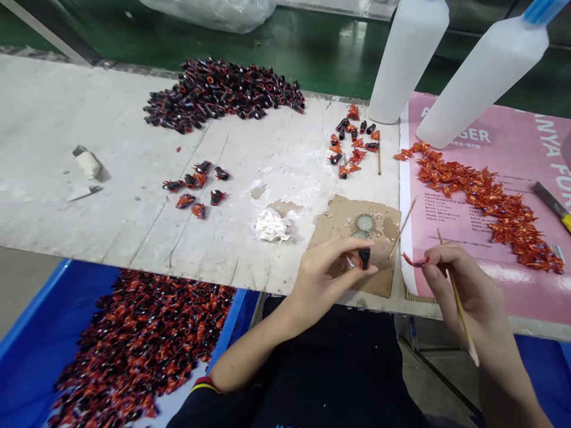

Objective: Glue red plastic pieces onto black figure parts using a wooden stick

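Between thumb and forefinger, my left hand (pixel 319 279) pinches a small black part (pixel 364 258) with an orange rim, above a piece of brown cardboard (pixel 379 284). My right hand (pixel 473 291) pinches a small red-orange spiky piece (pixel 414 260) at its fingertips. A thin wooden stick (pixel 459 306) also lies across that hand, held in its fingers. On the cardboard, partly behind my left hand, is a small round cap (pixel 365 223) with pale contents. Another wooden stick (pixel 402 227) rests at the cardboard's right edge.
Black parts form a heap (pixel 223 92) at the back. Orange pieces (pixel 486 196) lie on a pink printed sheet (pixel 473 128) beside two white bottles (pixel 408 59). A crumpled white tissue (pixel 272 225) sits left of the cardboard. A blue bin (pixel 27 333) holds many red-black pieces below left.
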Demonstrator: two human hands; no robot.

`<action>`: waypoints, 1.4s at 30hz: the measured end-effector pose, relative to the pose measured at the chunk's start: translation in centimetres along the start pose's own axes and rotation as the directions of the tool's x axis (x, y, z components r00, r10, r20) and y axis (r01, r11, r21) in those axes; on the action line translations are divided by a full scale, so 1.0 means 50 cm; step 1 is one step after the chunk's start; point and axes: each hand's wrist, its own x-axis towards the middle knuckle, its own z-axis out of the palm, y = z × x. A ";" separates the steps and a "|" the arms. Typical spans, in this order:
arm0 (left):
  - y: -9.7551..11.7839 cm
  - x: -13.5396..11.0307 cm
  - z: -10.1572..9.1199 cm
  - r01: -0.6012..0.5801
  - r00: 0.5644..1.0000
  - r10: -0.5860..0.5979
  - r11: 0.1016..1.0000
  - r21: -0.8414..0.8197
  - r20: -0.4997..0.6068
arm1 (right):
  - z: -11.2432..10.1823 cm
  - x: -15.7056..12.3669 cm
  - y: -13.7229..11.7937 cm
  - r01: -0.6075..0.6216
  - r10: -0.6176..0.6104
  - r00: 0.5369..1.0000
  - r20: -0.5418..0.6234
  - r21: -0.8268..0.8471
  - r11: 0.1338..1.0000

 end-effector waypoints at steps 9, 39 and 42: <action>0.007 0.006 0.002 -0.207 0.978 0.209 0.963 0.174 0.005 | 0.027 -0.003 -0.041 -0.093 0.070 0.985 0.157 0.142 0.985; 0.024 0.004 -0.004 -0.277 0.961 0.273 0.955 0.103 0.051 | 0.118 -0.010 -0.035 -0.079 0.108 0.991 -0.084 0.289 0.954; 0.020 0.005 -0.001 -0.261 0.965 0.260 0.962 0.081 0.025 | 0.124 -0.010 -0.034 -0.066 0.094 0.990 -0.102 0.250 0.966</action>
